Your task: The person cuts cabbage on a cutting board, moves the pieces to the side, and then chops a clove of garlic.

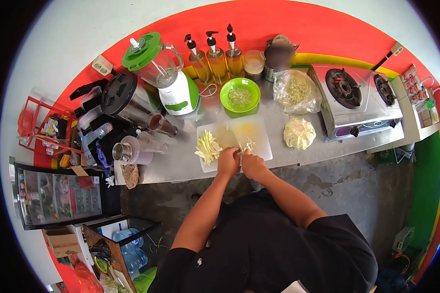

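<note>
On the white cutting board (262, 149), my right hand (253, 164) is closed around the handle of a knife (235, 138), whose blade points away from me. Close to its left side, my left hand (228, 162) is curled with the fingertips down on the board; what they press on is hidden. A stack of pale cabbage leaves (209, 147) lies at the board's left, beside my left hand. Thin cabbage shreds (249, 143) lie just right of the blade. Behind the board stands a green bowl (240, 108) with shredded cabbage in it.
Right of the board sit a whole cabbage (299, 133), a plastic bag of shreds (298, 90) and a two-burner gas stove (359, 102). A blender (173, 90), pump bottles (218, 61), a steel container (132, 97) and a plastic pitcher (139, 149) stand behind and left.
</note>
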A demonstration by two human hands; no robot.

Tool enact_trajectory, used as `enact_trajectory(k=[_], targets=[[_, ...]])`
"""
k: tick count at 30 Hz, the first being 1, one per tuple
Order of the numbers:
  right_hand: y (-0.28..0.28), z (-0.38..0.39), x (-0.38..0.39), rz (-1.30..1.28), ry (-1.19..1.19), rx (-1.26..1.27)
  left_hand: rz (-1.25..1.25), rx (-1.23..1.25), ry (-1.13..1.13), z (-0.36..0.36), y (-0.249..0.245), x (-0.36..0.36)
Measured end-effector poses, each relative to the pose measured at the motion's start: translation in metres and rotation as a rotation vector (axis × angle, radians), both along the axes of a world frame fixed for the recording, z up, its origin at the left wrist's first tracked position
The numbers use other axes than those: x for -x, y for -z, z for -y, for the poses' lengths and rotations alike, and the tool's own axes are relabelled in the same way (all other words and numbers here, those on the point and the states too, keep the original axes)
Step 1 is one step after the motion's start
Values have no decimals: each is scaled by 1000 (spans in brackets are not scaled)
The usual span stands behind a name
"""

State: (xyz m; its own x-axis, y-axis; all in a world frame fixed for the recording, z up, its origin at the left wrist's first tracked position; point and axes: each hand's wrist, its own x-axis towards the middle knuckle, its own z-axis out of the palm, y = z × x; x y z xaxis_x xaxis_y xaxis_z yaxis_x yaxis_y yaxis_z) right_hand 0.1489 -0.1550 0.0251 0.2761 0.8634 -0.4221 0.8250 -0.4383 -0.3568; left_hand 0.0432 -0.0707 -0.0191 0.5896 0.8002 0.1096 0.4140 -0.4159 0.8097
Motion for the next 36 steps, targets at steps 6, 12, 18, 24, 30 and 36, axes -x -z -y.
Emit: enact_trajectory(k=[6, 12, 18, 24, 30, 36], targets=[[-5, 7, 7, -4, 51, 36, -50, -61, 68, -2, -4, 4], [3, 1, -4, 38, -2, -18, -91, -47, 38, 2, -12, 2], [5, 10, 6, 53, 24, 34, -138, -68, -27, 9, -14, -2], [0, 3, -5, -5, 5, 30, -101, -48, -42, 9, -12, -1], [4, 1, 7, -11, 40, 75, -108, -73, -67, 12, -12, 0], [-7, 2, 4, -37, 40, 107, -67, -63, -85, 14, -12, 1]])
